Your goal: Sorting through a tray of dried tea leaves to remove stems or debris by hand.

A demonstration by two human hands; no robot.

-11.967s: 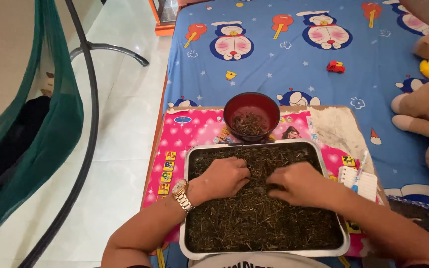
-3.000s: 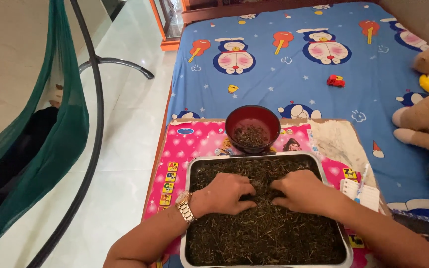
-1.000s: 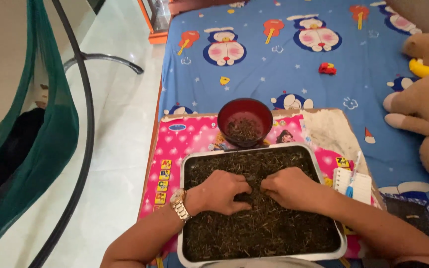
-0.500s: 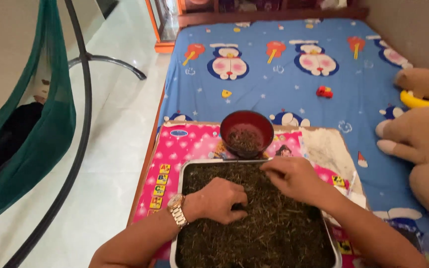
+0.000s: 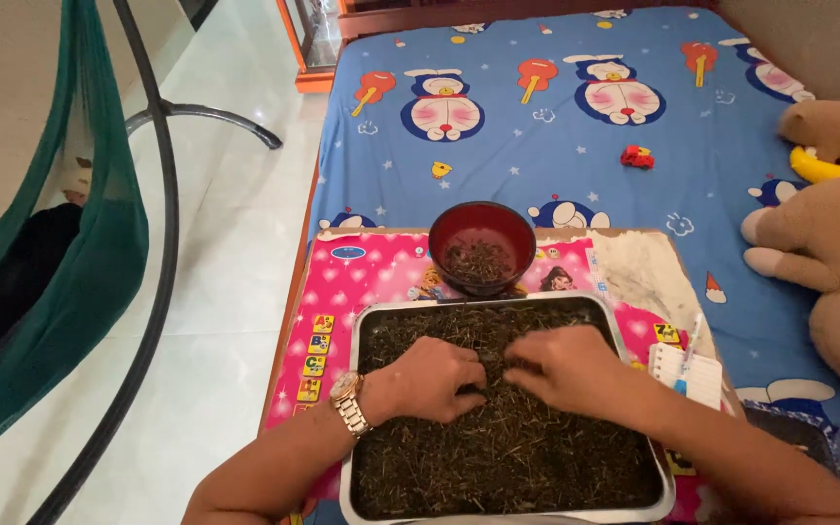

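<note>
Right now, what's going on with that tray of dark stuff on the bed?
A person has both hands in a metal tray filled with dark, dry, stringy bits. The left hand, with a gold watch on its wrist, and the right hand rest palm-down on the heap, side by side. A red bowl holding some of the same material sits just beyond the tray.

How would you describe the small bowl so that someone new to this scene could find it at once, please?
Start at the metal tray of dark dried strands where both hands rest. Just beyond its far edge, on the pink mat, sits the bowl. It is the only round, dark red dish, holding a little of the same dark stuff.
</note>
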